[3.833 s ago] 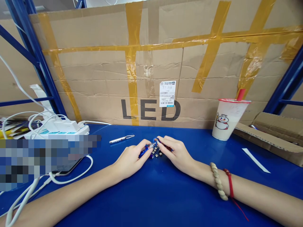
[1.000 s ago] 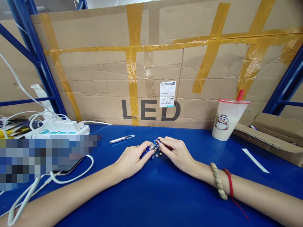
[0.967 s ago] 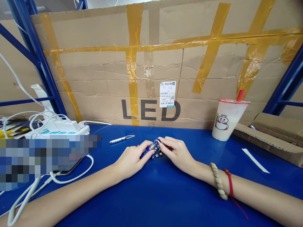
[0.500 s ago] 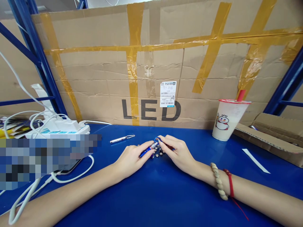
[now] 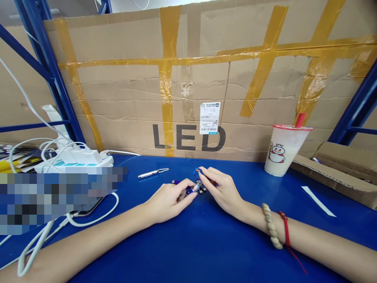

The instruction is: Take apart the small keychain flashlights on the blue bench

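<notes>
Thumb and fingers of my left hand (image 5: 169, 198) are closed round the silver end of a small blue keychain penlight (image 5: 196, 186). My right hand (image 5: 222, 186) pinches the blue clip loop (image 5: 196, 171) at its upper end. Most of the blue body is hidden behind the left fingers. Under and behind the fingertips lie several small round silver parts (image 5: 201, 191), partly covered, and a purple-blue tube end (image 5: 176, 182). A silver penlight (image 5: 149, 174) with a wire clip lies on the blue table beyond my left hand.
A drink cup (image 5: 282, 151) with a red straw stands at the right, beside an open cardboard box (image 5: 338, 171) and a white strip (image 5: 318, 201). At the left are a power strip (image 5: 76, 167), white cables (image 5: 114, 208) and a phone (image 5: 91, 206). A large taped carton (image 5: 132, 106) closes off the back.
The penlight has turned in my left hand, its blue body now mostly behind the fingers. My left fingertips have shifted right along it. The right hand barely moved, still at the clip.
</notes>
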Demonstrator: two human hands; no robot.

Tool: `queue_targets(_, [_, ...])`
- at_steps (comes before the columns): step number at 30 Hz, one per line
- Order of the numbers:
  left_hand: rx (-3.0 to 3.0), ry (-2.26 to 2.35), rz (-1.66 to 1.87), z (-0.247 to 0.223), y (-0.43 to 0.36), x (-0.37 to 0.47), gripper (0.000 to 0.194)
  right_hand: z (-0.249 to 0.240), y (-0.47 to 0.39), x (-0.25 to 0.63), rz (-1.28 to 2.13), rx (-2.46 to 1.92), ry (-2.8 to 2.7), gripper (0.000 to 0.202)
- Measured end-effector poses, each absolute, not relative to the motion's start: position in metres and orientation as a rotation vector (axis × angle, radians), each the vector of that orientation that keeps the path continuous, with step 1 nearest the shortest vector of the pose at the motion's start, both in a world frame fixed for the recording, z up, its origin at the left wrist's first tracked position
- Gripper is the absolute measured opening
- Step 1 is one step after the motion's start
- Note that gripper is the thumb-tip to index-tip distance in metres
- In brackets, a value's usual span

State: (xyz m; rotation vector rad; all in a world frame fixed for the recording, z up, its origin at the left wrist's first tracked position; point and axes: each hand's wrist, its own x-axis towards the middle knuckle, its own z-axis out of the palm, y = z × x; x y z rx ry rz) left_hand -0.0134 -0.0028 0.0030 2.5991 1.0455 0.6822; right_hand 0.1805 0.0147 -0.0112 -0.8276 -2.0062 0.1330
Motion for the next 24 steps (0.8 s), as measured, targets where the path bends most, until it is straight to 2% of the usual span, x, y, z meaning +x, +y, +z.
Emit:
queue_targets(11, [2.496,1.265,0.778,0.004,-0.002,-0.013,0.022,-0.01,0.025,0.184,0.247,-1.373,-1.877,0.034])
queue_targets(18, [2.545,1.094,0.678,0.005,-0.002,-0.014,0.027,-0.006,0.023,0.184,0.35,-1.429,-1.854,0.03])
queue_targets(24, [2.606,1.046,0.668,0.005,0.0,-0.015,0.029,-0.009,0.028,0.186,0.36,-1.538,-1.846,0.036])
